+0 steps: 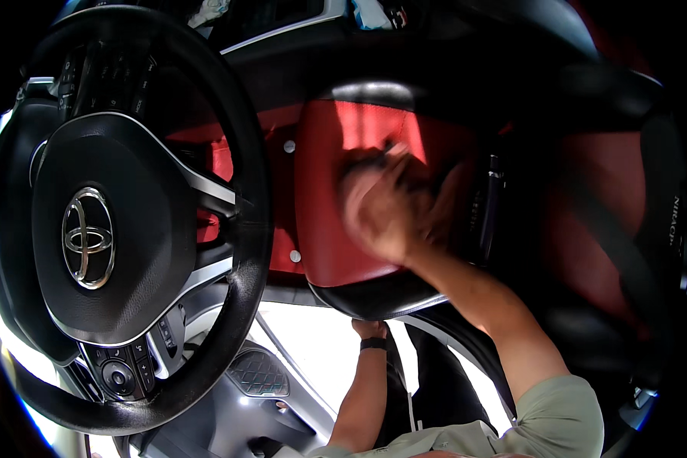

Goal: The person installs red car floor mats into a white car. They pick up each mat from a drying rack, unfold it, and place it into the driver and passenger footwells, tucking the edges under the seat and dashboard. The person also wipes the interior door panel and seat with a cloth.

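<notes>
Right hand (393,217) lies blurred over the red car-seat cushion (324,214), its grip unclear to me; I judge work there underway, the remainder untellable.

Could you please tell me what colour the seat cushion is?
The seat cushion is red with black sides, seen best in the head view.

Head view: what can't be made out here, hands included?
All in the head view:
1. Right hand: blurred; what lies under its palm, if anything, cannot be told.
2. Left hand: mostly hidden behind the black side edge of the red seat.
3. Blue-and-white item: cut off by the upper edge; kind unclear.
4. Red surface: partly covered by the steering wheel.
</notes>
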Motion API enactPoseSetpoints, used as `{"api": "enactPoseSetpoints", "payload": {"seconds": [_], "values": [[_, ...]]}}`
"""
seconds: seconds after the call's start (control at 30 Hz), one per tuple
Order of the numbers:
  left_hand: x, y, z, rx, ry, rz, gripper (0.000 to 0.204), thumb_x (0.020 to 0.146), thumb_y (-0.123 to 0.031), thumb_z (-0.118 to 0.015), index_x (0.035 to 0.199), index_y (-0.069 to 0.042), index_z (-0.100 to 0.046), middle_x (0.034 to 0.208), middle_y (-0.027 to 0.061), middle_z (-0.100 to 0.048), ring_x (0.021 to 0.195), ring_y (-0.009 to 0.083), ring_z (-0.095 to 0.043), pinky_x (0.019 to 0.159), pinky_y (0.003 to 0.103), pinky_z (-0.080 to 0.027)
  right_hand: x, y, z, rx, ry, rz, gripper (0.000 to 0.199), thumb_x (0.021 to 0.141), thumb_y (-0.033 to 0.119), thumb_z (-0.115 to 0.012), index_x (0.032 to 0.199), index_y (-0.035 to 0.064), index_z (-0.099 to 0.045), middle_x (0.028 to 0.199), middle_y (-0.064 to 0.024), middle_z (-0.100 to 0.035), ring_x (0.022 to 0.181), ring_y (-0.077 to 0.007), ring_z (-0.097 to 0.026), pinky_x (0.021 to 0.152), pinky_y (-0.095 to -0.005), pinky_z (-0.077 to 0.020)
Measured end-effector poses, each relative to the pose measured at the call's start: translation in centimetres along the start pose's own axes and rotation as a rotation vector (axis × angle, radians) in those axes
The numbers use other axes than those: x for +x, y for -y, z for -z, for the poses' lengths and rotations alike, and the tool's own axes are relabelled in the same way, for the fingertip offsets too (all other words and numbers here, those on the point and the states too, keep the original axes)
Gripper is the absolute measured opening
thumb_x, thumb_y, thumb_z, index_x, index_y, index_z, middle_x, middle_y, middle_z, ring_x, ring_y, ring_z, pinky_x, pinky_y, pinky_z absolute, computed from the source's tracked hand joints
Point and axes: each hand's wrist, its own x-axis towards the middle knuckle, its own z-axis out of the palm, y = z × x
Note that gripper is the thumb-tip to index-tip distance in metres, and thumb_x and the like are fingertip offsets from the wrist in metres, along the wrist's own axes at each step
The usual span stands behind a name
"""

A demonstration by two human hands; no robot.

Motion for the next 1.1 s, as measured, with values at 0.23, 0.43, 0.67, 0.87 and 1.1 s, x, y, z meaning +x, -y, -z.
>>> {"api": "enactPoseSetpoints", "payload": {"seconds": [0.23,0.43,0.67,0.87,1.1], "values": [[0.7,-0.5,0.6,0.073,0.041,0.025,0.037,0.086,-0.005,-0.07,0.121,-0.002,-0.058,0.109,0.0107,-0.066,0.092,0.0274,-0.068,0.071,0.037,-0.059,0.3,-1.7,2.7,0.526,-0.285,0.249,0.018,0.085,0.014,-0.059,0.102,0.0116,-0.065,0.111,-0.0089,-0.065,0.099,-0.0284,-0.064,0.079,-0.0449,-0.0541],[1.7,-1.0,1.6,-0.019,-0.008,0.065,0.038,0.094,-0.015,-0.063,0.129,-0.003,-0.054,0.118,0.0117,-0.064,0.104,0.0285,-0.064,0.083,0.039,-0.058,16.7,-6.1,19.4,0.333,-1.128,0.193,0.036,0.089,0.016,-0.065,0.124,0.0086,-0.061,0.122,-0.0146,-0.06,0.11,-0.0348,-0.06,0.09,-0.0421,-0.0509],[1.2,-0.8,0.4,0.222,0.051,-0.027,0.044,0.104,-0.023,-0.047,0.143,-0.003,-0.043,0.137,0.0148,-0.055,0.118,0.0297,-0.059,0.099,0.043,-0.054,29.7,-9.9,19.7,0.037,-0.588,-0.209,0.077,0.099,0.056,-0.04,0.149,-0.0023,-0.035,0.16,-0.021,-0.026,0.149,-0.0398,-0.019,0.121,-0.0555,-0.0086],[5.0,0.9,5.5,-0.146,0.076,0.09,0.046,0.105,-0.026,-0.043,0.146,-0.004,-0.039,0.141,0.0146,-0.052,0.122,0.03,-0.056,0.101,0.042,-0.053,28.4,-5.7,21.3,0.092,-0.415,-0.098,0.082,0.096,0.054,-0.049,0.149,-0.0054,-0.033,0.158,-0.025,-0.028,0.15,-0.0393,-0.018,0.121,-0.054,-0.0118],[1.1,-2.2,0.0,0.156,0.072,0.034,0.046,0.106,-0.029,-0.041,0.145,-0.005,-0.041,0.14,0.0128,-0.053,0.121,0.0284,-0.057,0.101,0.042,-0.052,25.8,-4.9,16.9,0.035,-0.916,0.074,0.065,0.091,0.046,-0.06,0.132,-0.005,-0.055,0.135,-0.0212,-0.055,0.133,-0.036,-0.045,0.115,-0.0508,-0.0265]]}}
